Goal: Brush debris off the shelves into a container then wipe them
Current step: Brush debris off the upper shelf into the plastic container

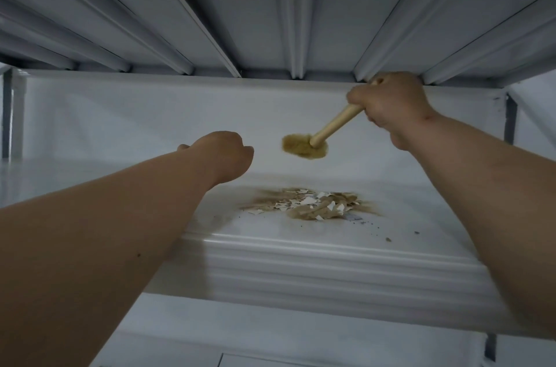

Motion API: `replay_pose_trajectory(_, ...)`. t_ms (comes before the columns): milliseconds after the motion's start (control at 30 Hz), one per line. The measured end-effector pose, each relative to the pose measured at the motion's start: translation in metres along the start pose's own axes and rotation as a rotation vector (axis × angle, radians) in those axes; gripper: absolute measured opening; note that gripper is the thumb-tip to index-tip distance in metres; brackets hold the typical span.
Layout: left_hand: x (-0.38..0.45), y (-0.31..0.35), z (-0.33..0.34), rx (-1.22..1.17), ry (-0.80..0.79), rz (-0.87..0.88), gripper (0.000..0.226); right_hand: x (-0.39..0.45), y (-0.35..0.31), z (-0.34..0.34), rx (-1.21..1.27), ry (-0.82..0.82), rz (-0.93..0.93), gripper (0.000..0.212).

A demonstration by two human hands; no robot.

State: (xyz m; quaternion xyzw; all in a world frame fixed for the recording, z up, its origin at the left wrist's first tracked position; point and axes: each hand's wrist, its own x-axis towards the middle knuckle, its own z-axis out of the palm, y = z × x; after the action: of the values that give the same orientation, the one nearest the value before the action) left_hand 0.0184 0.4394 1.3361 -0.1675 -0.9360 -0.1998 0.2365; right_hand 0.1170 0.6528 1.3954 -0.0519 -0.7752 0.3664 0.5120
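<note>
One white shelf [301,249] under a ribbed one [270,5]; debris [313,204] piled mid-shelf. Our right hand [391,104] grips the brush [310,144] above it; our left hand [224,153] hovers, fist curled, empty.

You're at a storage spot: a white metal shelf [301,249] with a ribbed shelf underside [270,5] overhead and steel uprights [510,120].

We see a white shelf [331,249] in the lower centre of the frame, bearing a debris pile [313,204] of tan dust and white flakes, with loose specks [388,239] toward the right.
</note>
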Motion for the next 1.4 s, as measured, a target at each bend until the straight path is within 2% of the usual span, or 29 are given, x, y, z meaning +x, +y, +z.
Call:
replay_pose_trajectory(67,0.000,0.001,0.000,0.004,-0.009,0.007,0.035,-0.004,0.008,0.008,-0.206,-0.141,-0.004,0.020)
replay_pose_trajectory(133,0.000,0.001,0.000,0.015,-0.013,0.017,0.034,-0.011,0.011,0.016,-0.391,-0.349,0.036,0.030)
replay_pose_trajectory(233,-0.002,0.001,0.000,0.016,-0.010,0.012,0.032,-0.019,0.005,0.023,-0.311,-0.519,0.136,0.020)
replay_pose_trajectory(333,-0.004,0.001,-0.001,0.019,-0.016,0.010,0.033,-0.015,-0.012,0.013,-0.089,-0.458,0.194,0.016)
replay_pose_trajectory(433,-0.005,0.002,-0.002,0.024,-0.015,-0.001,0.032,-0.008,-0.020,-0.005,0.101,-0.292,0.206,0.017)
replay_pose_trajectory(600,-0.007,0.003,-0.002,0.014,-0.005,0.000,0.031,0.000,0.002,-0.007,0.077,-0.047,0.127,0.019)
replay_pose_trajectory(633,-0.007,0.004,-0.002,0.010,-0.002,0.002,0.031,-0.002,0.007,-0.003,0.023,-0.070,0.114,0.020)
replay_pose_trajectory(733,-0.008,0.004,-0.002,0.007,0.001,0.007,0.030,-0.014,0.015,0.009,-0.251,-0.330,0.098,0.025)
replay_pose_trajectory(800,-0.009,0.004,-0.002,0.002,-0.003,0.007,0.030,-0.020,0.010,0.014,-0.345,-0.417,0.063,0.032)
replay_pose_trajectory(867,-0.010,0.003,-0.002,-0.006,-0.005,0.002,0.029,-0.022,-0.003,0.016,-0.265,-0.371,0.019,0.026)
replay_pose_trajectory(1000,-0.011,0.003,-0.003,-0.009,-0.004,-0.008,0.028,-0.021,-0.030,0.004,0.063,-0.191,-0.003,0.010)
replay_pose_trajectory(1067,-0.010,0.003,-0.003,-0.011,-0.002,-0.008,0.028,-0.017,-0.031,-0.004,0.083,-0.090,-0.012,0.010)
replay_pose_trajectory(1133,-0.010,0.003,-0.002,-0.012,-0.001,-0.003,0.028,-0.014,-0.024,-0.006,-0.002,-0.018,-0.029,0.010)
replay_pose_trajectory(1200,-0.009,0.004,-0.002,-0.011,-0.005,0.006,0.028,-0.016,-0.015,-0.003,-0.147,-0.038,-0.048,0.015)
replay_pose_trajectory(1300,-0.009,0.004,-0.002,-0.003,-0.009,0.017,0.029,-0.025,-0.007,0.006,-0.340,-0.255,-0.025,0.023)
replay_pose_trajectory(1400,-0.009,0.003,-0.002,-0.011,-0.011,0.013,0.029,-0.026,-0.019,0.010,-0.215,-0.274,-0.033,0.015)
